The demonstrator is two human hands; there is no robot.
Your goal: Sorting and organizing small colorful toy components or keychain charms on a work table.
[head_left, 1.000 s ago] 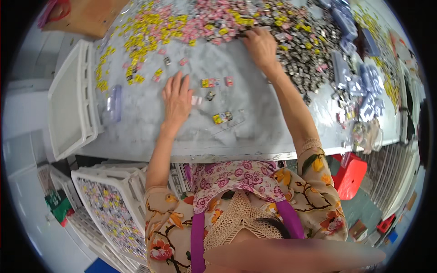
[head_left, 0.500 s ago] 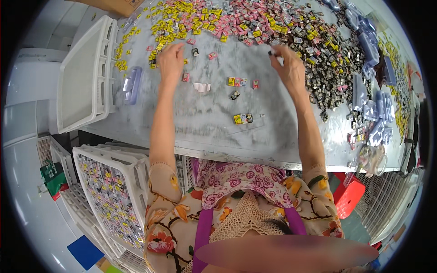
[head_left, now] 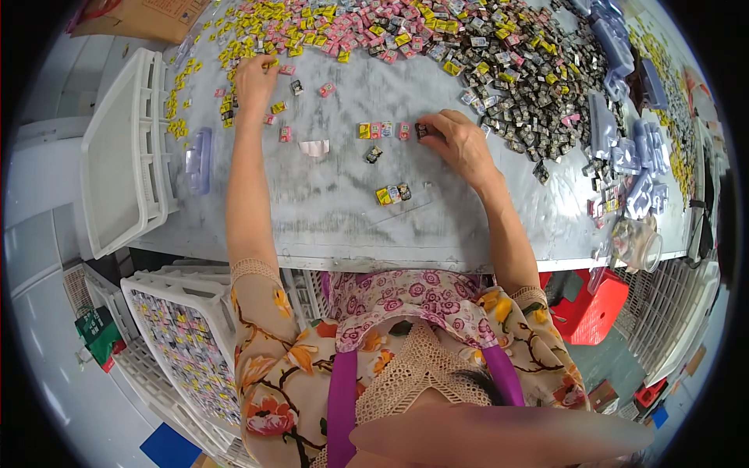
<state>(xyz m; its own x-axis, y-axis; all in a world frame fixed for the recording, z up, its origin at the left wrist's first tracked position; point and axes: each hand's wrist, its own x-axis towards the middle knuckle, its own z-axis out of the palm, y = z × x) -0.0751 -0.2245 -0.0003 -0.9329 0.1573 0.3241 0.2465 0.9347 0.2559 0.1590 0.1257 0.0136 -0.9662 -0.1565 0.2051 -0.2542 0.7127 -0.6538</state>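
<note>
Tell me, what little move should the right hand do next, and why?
Maybe slide the row's black box left to the pink box: the right hand touches it, and a gap shows between them, while three boxes farther left sit close together.

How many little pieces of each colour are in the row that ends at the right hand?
Yellow piece: 1
Pink pieces: 2
Whitish-blue piece: 1
Black piece, at the right hand: 1
Total: 5
</note>
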